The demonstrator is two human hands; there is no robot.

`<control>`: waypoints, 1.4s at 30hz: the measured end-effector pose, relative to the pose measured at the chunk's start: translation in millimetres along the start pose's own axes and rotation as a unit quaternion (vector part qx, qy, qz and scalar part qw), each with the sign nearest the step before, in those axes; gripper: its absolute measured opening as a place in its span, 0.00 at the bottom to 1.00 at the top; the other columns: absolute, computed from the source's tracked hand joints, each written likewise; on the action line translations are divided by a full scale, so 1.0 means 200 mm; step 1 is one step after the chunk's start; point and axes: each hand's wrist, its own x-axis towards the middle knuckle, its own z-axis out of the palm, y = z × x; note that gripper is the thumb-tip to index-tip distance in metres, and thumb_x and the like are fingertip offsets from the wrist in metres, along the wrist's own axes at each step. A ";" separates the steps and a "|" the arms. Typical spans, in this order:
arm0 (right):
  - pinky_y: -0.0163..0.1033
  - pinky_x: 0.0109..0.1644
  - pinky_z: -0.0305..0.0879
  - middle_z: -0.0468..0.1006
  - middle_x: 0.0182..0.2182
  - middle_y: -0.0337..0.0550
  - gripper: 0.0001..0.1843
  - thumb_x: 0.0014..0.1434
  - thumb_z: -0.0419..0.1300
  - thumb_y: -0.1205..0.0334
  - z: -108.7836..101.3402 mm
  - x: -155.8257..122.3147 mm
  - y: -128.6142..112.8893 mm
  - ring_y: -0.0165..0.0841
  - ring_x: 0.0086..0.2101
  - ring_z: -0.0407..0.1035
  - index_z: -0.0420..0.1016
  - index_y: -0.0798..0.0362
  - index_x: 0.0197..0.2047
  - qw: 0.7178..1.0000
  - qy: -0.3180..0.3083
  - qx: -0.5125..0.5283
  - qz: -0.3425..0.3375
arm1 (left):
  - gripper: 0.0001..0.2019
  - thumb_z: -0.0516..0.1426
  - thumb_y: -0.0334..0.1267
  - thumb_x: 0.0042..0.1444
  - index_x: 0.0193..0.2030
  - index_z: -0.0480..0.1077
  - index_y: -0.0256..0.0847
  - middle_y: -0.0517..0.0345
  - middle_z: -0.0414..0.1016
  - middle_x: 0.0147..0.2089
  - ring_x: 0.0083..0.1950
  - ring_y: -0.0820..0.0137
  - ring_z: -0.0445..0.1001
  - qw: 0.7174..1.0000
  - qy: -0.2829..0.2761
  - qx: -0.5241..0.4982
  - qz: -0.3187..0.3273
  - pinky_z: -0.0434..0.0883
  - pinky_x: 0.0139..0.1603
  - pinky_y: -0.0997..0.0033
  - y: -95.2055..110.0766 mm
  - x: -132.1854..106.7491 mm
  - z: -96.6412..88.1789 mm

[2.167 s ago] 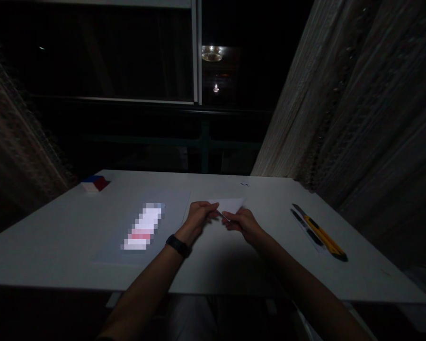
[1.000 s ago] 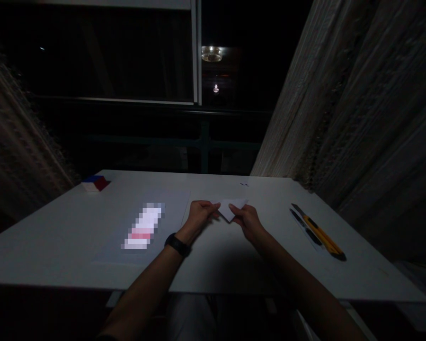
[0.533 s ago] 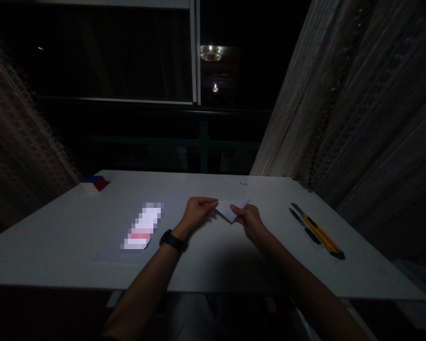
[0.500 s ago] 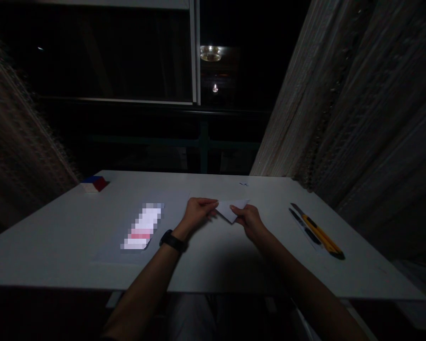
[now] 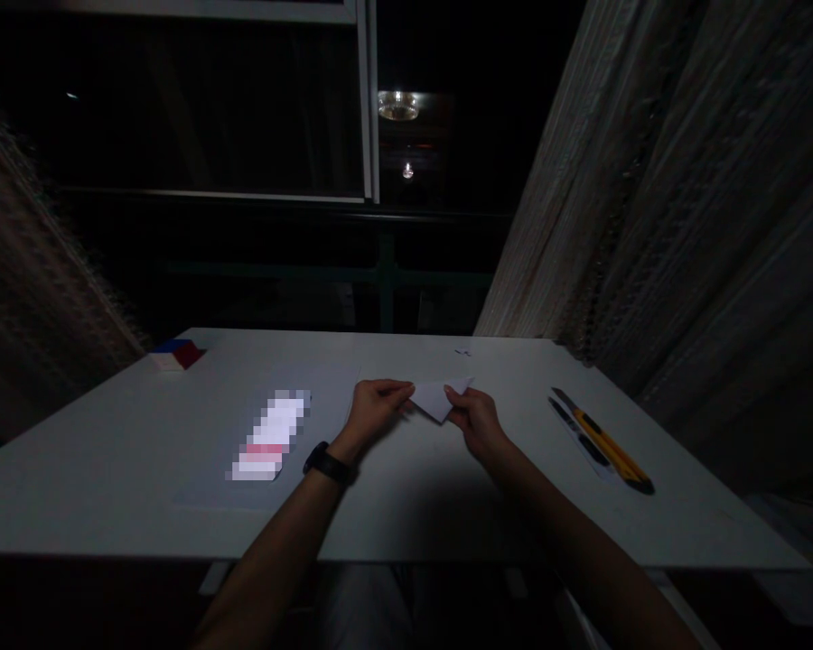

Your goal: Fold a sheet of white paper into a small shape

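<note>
Between my hands is a small folded piece of white paper [image 5: 431, 400], roughly triangular, with one point facing down toward me. My left hand [image 5: 377, 411], with a dark watch [image 5: 328, 462] on its wrist, pinches the paper's left corner. At the other side, my right hand [image 5: 475, 419] grips it, thumb on top and fingers behind. The paper is held over the white table [image 5: 406, 515]. How its rear side is folded cannot be seen.
A lit phone [image 5: 271, 436], its screen blurred, lies on a paper sheet [image 5: 203, 492] at left. A coloured cube [image 5: 176, 355] sits far left. To the right lie a yellow utility knife [image 5: 606, 442] and a slim dark cutter [image 5: 579, 435]. Small scraps [image 5: 462, 352] lie near the back edge.
My right thumb has shifted slightly along the paper, whose right side looks a little more bent. Both hands keep their grip. The whole view has moved slightly.
</note>
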 end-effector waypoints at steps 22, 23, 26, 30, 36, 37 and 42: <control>0.35 0.25 0.71 0.72 0.18 0.35 0.14 0.38 0.67 0.65 -0.06 0.04 -0.04 0.29 0.21 0.69 0.63 0.55 0.20 0.992 0.093 0.076 -0.031 | 0.14 0.62 0.40 0.44 0.36 0.76 0.31 0.51 0.77 0.27 0.25 0.71 0.73 0.999 -0.017 0.029 -0.012 0.70 0.28 0.73 -0.01 0.00 0.01; 0.36 0.25 0.71 0.73 0.19 0.36 0.13 0.39 0.66 0.63 -0.06 0.05 -0.04 0.29 0.21 0.70 0.63 0.55 0.21 0.992 0.094 0.074 -0.030 | 0.14 0.62 0.40 0.44 0.35 0.76 0.30 0.51 0.77 0.26 0.25 0.71 0.73 0.999 -0.018 0.023 -0.016 0.70 0.28 0.73 -0.01 0.00 0.00; 0.38 0.25 0.71 0.74 0.21 0.38 0.12 0.45 0.62 0.56 -0.08 0.07 -0.05 0.31 0.22 0.71 0.64 0.54 0.24 0.990 0.128 0.035 -0.037 | 0.13 0.62 0.38 0.44 0.34 0.75 0.29 0.51 0.76 0.24 0.22 0.72 0.73 0.999 -0.023 0.003 -0.044 0.71 0.27 0.73 -0.02 0.01 0.00; 0.42 0.34 0.71 0.77 0.31 0.44 0.13 0.53 0.55 0.51 -0.08 0.06 -0.06 0.34 0.30 0.73 0.68 0.53 0.30 0.934 0.207 -0.209 -0.204 | 0.09 0.62 0.34 0.44 0.31 0.75 0.29 0.53 0.75 0.21 0.20 0.72 0.72 0.993 -0.023 0.019 -0.110 0.72 0.25 0.72 -0.08 0.03 0.02; 0.45 0.58 0.56 0.71 0.51 0.49 0.22 0.61 0.46 0.52 0.00 -0.09 0.00 0.38 0.53 0.62 0.70 0.54 0.50 0.704 -0.129 -0.623 -0.317 | 0.04 0.60 0.30 0.45 0.28 0.74 0.31 0.56 0.73 0.18 0.21 0.70 0.73 0.986 -0.019 0.068 -0.153 0.73 0.24 0.72 -0.14 0.03 0.01; 0.47 0.60 0.53 0.67 0.55 0.50 0.25 0.62 0.44 0.51 0.01 -0.11 0.02 0.39 0.57 0.57 0.66 0.56 0.55 0.667 -0.182 -0.654 -0.308 | 0.03 0.60 0.30 0.45 0.27 0.74 0.31 0.56 0.73 0.18 0.21 0.70 0.73 0.985 -0.017 0.075 -0.154 0.72 0.24 0.73 -0.15 0.04 0.00; 0.51 0.64 0.42 0.53 0.62 0.56 0.36 0.62 0.39 0.44 0.00 -0.18 0.10 0.42 0.62 0.45 0.51 0.62 0.63 0.551 -0.274 -0.734 -0.287 | 0.03 0.59 0.29 0.44 0.26 0.74 0.31 0.56 0.73 0.17 0.20 0.71 0.72 0.984 -0.012 0.076 -0.163 0.71 0.23 0.74 -0.17 0.06 -0.03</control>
